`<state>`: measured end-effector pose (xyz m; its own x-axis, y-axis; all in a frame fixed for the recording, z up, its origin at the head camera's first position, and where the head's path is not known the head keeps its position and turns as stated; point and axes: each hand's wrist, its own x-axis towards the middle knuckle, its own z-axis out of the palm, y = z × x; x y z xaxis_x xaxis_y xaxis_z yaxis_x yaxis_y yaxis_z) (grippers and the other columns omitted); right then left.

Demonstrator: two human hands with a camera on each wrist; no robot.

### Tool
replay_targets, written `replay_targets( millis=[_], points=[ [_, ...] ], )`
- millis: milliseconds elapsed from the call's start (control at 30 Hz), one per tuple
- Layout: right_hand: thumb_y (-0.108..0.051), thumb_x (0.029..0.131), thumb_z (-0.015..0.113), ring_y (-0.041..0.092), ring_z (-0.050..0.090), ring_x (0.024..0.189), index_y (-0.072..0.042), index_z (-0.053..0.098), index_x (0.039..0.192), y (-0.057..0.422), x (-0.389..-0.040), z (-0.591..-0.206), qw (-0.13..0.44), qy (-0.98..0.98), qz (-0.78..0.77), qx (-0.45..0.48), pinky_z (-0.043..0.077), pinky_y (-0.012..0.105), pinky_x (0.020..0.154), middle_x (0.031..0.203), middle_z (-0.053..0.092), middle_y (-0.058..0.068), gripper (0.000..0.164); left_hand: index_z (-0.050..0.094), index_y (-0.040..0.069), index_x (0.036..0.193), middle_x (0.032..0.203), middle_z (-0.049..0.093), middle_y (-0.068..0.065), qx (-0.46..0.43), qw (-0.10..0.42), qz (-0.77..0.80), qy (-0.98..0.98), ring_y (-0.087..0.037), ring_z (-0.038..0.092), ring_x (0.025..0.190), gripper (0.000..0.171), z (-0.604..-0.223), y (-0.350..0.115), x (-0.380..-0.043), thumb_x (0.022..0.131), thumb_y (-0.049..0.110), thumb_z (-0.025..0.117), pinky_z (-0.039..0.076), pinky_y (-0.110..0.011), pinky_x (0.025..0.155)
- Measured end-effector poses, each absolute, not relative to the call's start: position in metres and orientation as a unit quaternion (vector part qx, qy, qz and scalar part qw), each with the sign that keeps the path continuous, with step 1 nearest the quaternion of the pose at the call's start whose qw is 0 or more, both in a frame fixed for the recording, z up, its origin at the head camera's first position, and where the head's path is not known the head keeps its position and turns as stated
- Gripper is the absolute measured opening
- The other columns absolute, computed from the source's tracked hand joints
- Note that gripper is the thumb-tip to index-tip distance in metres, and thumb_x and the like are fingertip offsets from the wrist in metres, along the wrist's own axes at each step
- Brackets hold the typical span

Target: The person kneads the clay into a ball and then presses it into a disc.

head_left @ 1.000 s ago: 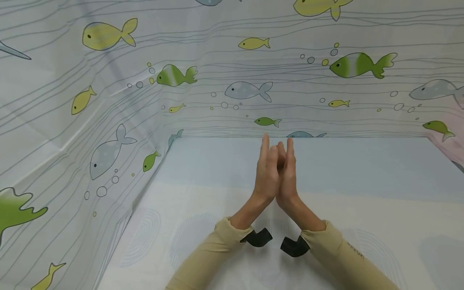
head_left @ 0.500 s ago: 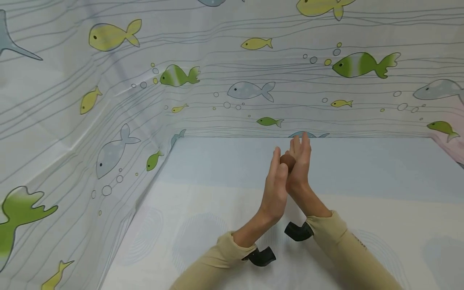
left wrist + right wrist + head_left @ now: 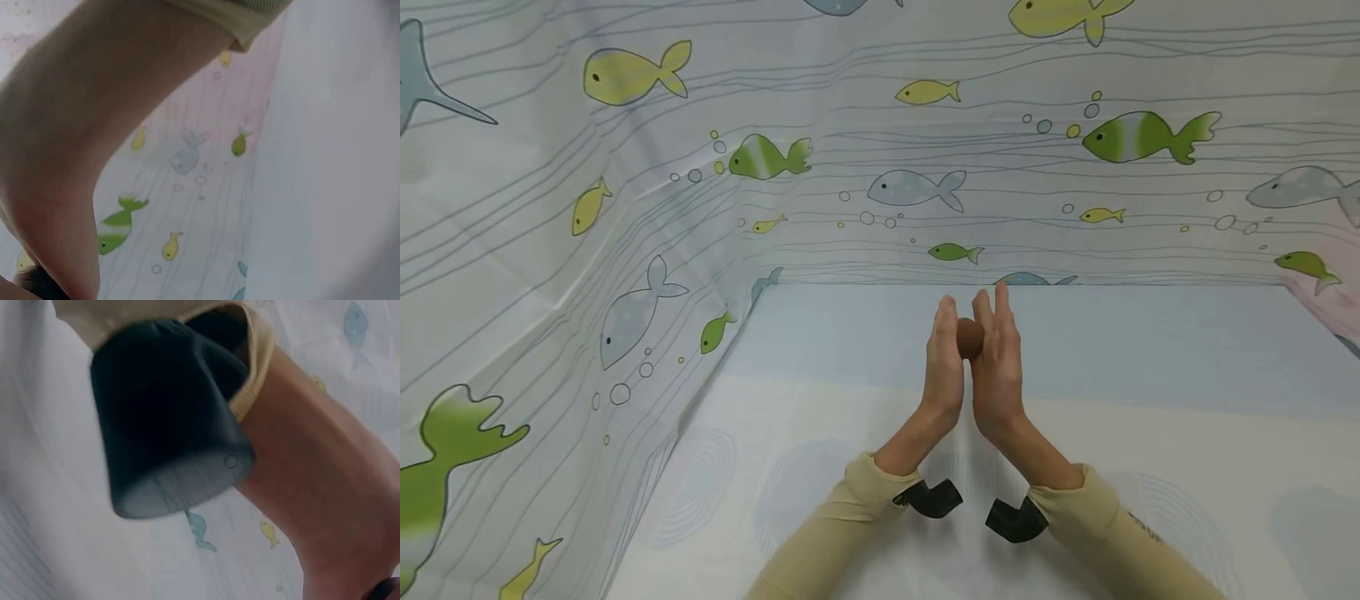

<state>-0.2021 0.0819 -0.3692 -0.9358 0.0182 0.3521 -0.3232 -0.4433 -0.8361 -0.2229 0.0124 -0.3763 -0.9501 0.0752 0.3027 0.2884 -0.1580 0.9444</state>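
A small brown ball (image 3: pixel 969 338) sits between the two palms near their fingers in the head view. My left hand (image 3: pixel 943 371) stands upright with straight fingers, its palm side against the ball's left. Facing it, my right hand (image 3: pixel 998 375) presses from the other side, fingers also straight and pointing away from me. Lower down, the palms' heels are slightly apart. In the left wrist view a bare forearm (image 3: pixel 81 125) fills the upper left, with a dark rounded patch at the bottom corner. The right wrist view shows another bare forearm (image 3: pixel 319 469); the fingers lie outside that frame.
Under the hands lies a white and pale blue tabletop (image 3: pixel 820 333). Fish-printed sheeting (image 3: pixel 850 125) rises behind it and along the left. A black elbow-shaped piece is fixed at each cuff, one at the left (image 3: pixel 934 498) and one at the right (image 3: pixel 1017 520).
The hands slid past each other, right one forward at half a second ago, and are now nearly level again. They shifted back left, and more of the brown ball shows than one second ago.
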Motion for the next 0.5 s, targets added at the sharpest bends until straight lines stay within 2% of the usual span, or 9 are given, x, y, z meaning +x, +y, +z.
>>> replay_targets(
  millis=[33, 67, 133, 200, 233, 267, 300, 367, 500],
  points=[
    [-0.049, 0.104, 0.02, 0.019, -0.001, 0.153, -0.021, -0.008, 0.16, 0.081, -0.199, -0.369, 0.095, -0.521, 0.834, 0.155, 0.002, 0.047, 0.122, 0.167, 0.0, 0.005, 0.068, 0.058, -0.004, 0.103, 0.092, 0.061, -0.006, -0.134, 0.074, -0.751, -0.642, -0.014, 0.053, 0.104, 0.063, -0.376, 0.011, -0.227, 0.105, 0.045, 0.018, 0.034, -0.037, 0.106],
    [-0.05, 0.105, 0.019, 0.018, -0.003, 0.153, -0.022, -0.008, 0.16, 0.079, -0.196, -0.369, 0.087, -0.526, 0.831, 0.161, 0.001, 0.049, 0.122, 0.167, -0.002, 0.004, 0.068, 0.053, -0.006, 0.086, 0.074, 0.054, -0.005, -0.127, 0.078, -0.756, -0.637, -0.016, 0.052, 0.088, 0.065, -0.375, 0.009, -0.231, 0.105, 0.046, 0.019, 0.036, -0.036, 0.099],
    [-0.05, 0.105, 0.019, 0.016, -0.006, 0.153, -0.023, -0.009, 0.159, 0.076, -0.19, -0.369, 0.074, -0.532, 0.825, 0.177, -0.002, 0.052, 0.121, 0.167, -0.005, 0.001, 0.067, 0.053, -0.005, 0.084, 0.057, 0.036, -0.005, -0.11, 0.079, -0.771, -0.623, -0.012, 0.052, 0.086, 0.065, -0.374, 0.006, -0.237, 0.105, 0.049, 0.022, 0.036, -0.032, 0.099],
    [-0.05, 0.105, 0.018, 0.015, -0.01, 0.152, -0.022, -0.011, 0.159, 0.074, -0.184, -0.369, 0.067, -0.533, 0.82, 0.197, -0.005, 0.054, 0.12, 0.166, -0.01, 0.001, 0.067, 0.061, -0.003, 0.114, 0.074, 0.06, -0.001, -0.095, 0.072, -0.782, -0.612, -0.006, 0.054, 0.11, 0.067, -0.372, 0.002, -0.241, 0.104, 0.051, 0.024, 0.031, -0.029, 0.11],
    [-0.049, 0.105, 0.017, 0.016, -0.012, 0.152, -0.02, -0.012, 0.159, 0.072, -0.181, -0.368, 0.066, -0.532, 0.818, 0.208, -0.007, 0.055, 0.119, 0.166, -0.012, 0.001, 0.067, 0.054, -0.001, 0.132, 0.094, 0.067, -0.002, -0.093, 0.068, -0.789, -0.604, -0.007, 0.051, 0.122, 0.068, -0.371, 0.001, -0.242, 0.103, 0.052, 0.024, 0.029, -0.029, 0.113],
    [-0.048, 0.106, 0.017, 0.016, -0.013, 0.152, -0.019, -0.013, 0.158, 0.071, -0.179, -0.368, 0.065, -0.53, 0.817, 0.217, -0.008, 0.055, 0.119, 0.166, -0.013, 0.002, 0.067, 0.041, 0.004, 0.147, 0.119, 0.065, -0.004, -0.09, 0.065, -0.796, -0.595, -0.006, 0.04, 0.136, 0.068, -0.37, 0.0, -0.243, 0.103, 0.052, 0.025, 0.023, -0.029, 0.118],
    [-0.046, 0.106, 0.016, 0.017, -0.014, 0.152, -0.017, -0.014, 0.158, 0.071, -0.177, -0.367, 0.067, -0.527, 0.816, 0.227, -0.009, 0.054, 0.119, 0.166, -0.015, 0.003, 0.066, 0.024, 0.009, 0.156, 0.141, 0.054, -0.005, -0.092, 0.06, -0.802, -0.588, -0.007, 0.026, 0.145, 0.069, -0.369, -0.001, -0.244, 0.102, 0.052, 0.026, 0.017, -0.029, 0.12],
    [-0.045, 0.107, 0.014, 0.017, -0.015, 0.152, -0.016, -0.015, 0.158, 0.07, -0.174, -0.365, 0.07, -0.521, 0.817, 0.235, -0.008, 0.051, 0.12, 0.165, -0.015, 0.003, 0.066, 0.016, 0.007, 0.158, 0.164, 0.017, -0.002, -0.107, 0.051, -0.811, -0.572, -0.012, 0.016, 0.15, 0.071, -0.366, -0.002, -0.247, 0.102, 0.05, 0.027, 0.016, -0.03, 0.121],
    [-0.046, 0.106, 0.015, 0.014, -0.012, 0.152, -0.019, -0.016, 0.158, 0.07, -0.174, -0.358, 0.071, -0.505, 0.829, 0.229, -0.007, 0.046, 0.121, 0.166, -0.013, 0.001, 0.065, 0.021, 0.006, 0.157, 0.163, 0.022, -0.005, -0.136, 0.033, -0.833, -0.535, -0.016, 0.018, 0.151, 0.069, -0.362, -0.001, -0.249, 0.102, 0.047, 0.029, 0.018, -0.031, 0.121]
  ],
)
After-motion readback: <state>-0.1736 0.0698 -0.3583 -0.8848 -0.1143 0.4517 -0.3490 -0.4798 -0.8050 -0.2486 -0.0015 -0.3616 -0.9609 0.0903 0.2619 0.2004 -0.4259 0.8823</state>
